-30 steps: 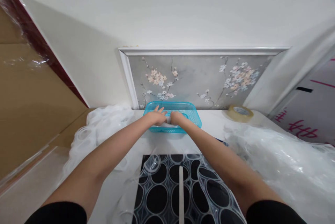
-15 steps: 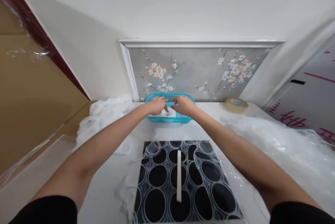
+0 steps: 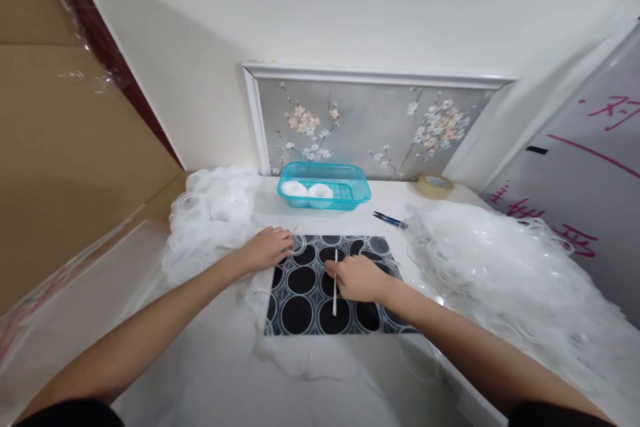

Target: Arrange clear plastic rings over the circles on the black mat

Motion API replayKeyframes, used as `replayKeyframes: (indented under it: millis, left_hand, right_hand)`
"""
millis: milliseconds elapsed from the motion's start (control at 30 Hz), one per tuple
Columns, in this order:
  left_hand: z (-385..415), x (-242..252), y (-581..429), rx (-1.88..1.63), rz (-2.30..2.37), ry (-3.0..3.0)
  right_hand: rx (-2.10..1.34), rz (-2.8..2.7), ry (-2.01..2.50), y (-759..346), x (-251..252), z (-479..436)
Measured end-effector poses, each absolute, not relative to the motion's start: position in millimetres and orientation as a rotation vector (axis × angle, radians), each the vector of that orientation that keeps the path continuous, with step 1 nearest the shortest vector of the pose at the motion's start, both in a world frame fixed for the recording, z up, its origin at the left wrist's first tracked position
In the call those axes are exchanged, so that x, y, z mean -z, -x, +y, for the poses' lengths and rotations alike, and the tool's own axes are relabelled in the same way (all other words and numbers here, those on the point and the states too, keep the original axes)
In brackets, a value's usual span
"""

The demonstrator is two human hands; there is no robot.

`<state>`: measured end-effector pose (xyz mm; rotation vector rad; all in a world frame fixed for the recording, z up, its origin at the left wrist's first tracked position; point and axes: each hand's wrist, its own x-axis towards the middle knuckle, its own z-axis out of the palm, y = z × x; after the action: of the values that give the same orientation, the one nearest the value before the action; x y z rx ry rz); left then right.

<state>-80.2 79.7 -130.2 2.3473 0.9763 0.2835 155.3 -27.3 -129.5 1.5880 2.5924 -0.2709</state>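
right hand [image 3: 359,278]: half curled, fingers touching white stick [image 3: 335,304] at its left; firm grip unclear
left hand [image 3: 267,248]: loosely curled by patterned mat [image 3: 300,280]; can't tell if holding
hidden: both palms

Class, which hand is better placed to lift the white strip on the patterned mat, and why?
Probably the right hand: its fingers are at the white strip, while the left hand is by the far left corner of the patterned mat.
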Motion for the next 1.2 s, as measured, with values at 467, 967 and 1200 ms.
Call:
replayKeyframes:
  millis: [467, 967, 1200]
  left_hand:
    - [65, 100, 54, -0.778, 0.987, -1.362]
    - [42, 10, -36, -0.806, 0.379, -1.826]
    - [36, -34, -85, -0.479, -0.14, -1.56]
  right_hand:
    - [1.833, 2.534, -2.55, -182, 112, -57]
    - [1.84, 3.221, -2.197, -208, -20, -79]
    - [1.269, 3.691, -1.942, -212, -119, -93]
